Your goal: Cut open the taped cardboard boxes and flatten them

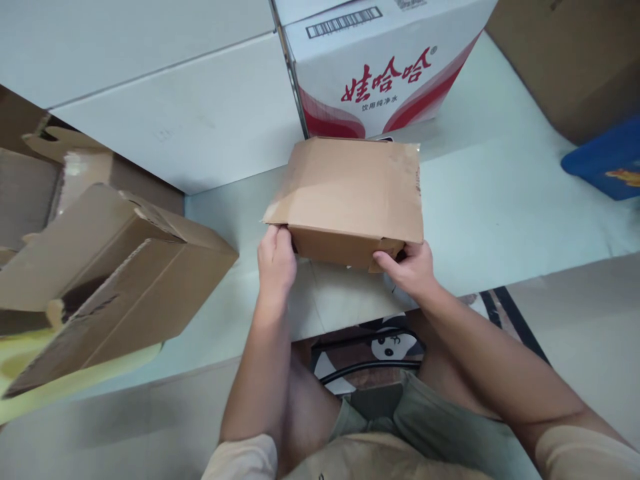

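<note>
A brown cardboard box (350, 187) is held in front of me, over the pale green tabletop (490, 187). At its near left corner, my left hand (277, 259) is closed on the edge, fingers curled under the flap. My right hand (407, 267) grips the near right corner, with the thumb on the near side and the other fingers partly hidden behind the cardboard. The top panel looks flat, with clear tape along its right side. What is inside the box cannot be seen.
An open cardboard carton (125, 267) stands at left on something yellow (110, 373), beside more cartons. Behind are white panels (200, 113) and a white-and-red water carton (370, 87). A blue object (605, 160) lies at right. The table's near edge runs above my legs.
</note>
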Action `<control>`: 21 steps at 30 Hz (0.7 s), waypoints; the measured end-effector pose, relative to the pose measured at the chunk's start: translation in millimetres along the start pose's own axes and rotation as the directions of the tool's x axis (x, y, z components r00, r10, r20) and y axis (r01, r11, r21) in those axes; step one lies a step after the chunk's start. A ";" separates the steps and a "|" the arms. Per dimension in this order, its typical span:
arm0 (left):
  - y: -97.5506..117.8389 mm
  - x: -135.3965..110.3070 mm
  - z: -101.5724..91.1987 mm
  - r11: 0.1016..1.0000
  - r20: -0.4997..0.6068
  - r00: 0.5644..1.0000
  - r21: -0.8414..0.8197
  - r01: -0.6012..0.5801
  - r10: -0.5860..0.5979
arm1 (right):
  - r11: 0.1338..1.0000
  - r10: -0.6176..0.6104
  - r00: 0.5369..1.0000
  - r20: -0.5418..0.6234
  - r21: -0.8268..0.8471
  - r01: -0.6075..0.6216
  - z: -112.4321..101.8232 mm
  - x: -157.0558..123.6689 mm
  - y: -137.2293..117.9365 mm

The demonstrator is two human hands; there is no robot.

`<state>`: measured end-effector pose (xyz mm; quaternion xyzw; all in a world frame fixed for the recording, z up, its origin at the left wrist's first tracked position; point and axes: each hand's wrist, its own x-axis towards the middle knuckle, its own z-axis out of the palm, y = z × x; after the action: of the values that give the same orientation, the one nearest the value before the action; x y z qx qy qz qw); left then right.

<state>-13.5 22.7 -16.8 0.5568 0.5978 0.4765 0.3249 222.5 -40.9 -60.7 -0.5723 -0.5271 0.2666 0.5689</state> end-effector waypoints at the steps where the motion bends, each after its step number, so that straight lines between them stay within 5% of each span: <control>1: -4.6 0.3 -1.1 0.999 0.013 0.999 0.015 -0.031 0.031 | 1.000 -0.001 1.000 -0.002 -0.007 0.001 -0.4 -0.1 0.2; 9: -13.2 -3.4 -2.9 0.977 0.222 0.954 -0.110 -0.180 0.201 | 1.000 -0.004 1.000 -0.023 -0.031 0.003 -4.0 -1.9 4.1; 15: -2.4 4.0 -5.3 0.982 0.198 0.966 -0.121 -0.143 0.165 | 1.000 -0.005 0.999 -0.039 -0.018 0.005 -5.4 0.8 -0.4; 21: -2.0 10.8 -7.4 0.980 -0.016 0.998 -0.186 -0.067 0.065 | 0.999 -0.019 0.997 -0.073 0.037 0.022 -6.2 3.4 0.0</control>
<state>-22.8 31.9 -14.7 0.5413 0.5333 0.5436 0.3566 229.2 -40.2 -58.4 -0.5653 -0.5067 0.2498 0.6010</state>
